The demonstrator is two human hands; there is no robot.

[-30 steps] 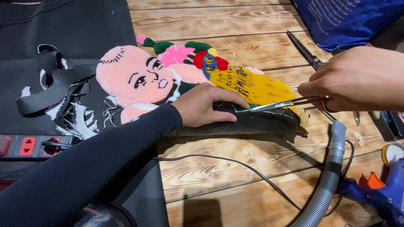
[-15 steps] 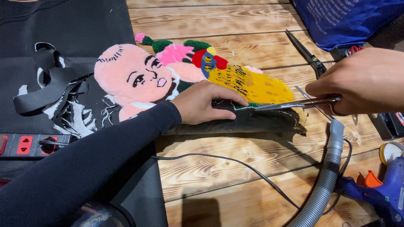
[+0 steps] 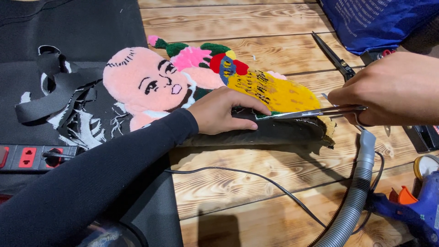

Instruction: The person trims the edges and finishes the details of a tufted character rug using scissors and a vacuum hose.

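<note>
A tufted rug piece [image 3: 151,84] with a pink face and a yellow, red and green body lies on the wooden table [image 3: 238,23]. Its lower edge is folded up, showing the black backing [image 3: 279,130]. My left hand [image 3: 222,112] presses flat on that fold, thumb and fingers spread. My right hand [image 3: 393,89] grips slim silver scissors [image 3: 302,112], whose blades lie along the rug's edge and point at my left fingertips.
Black fabric scraps [image 3: 59,91] and a red-socket power strip [image 3: 32,158] lie at the left. A second pair of dark scissors [image 3: 331,55], a blue bag [image 3: 375,20], a grey vacuum hose [image 3: 354,192], a black cable [image 3: 256,178] and a blue glue gun [image 3: 418,208] sit at the right.
The scissors opened slightly half a second ago and have closed again along the rug's edge. My left hand has stayed pressed on the folded backing.
</note>
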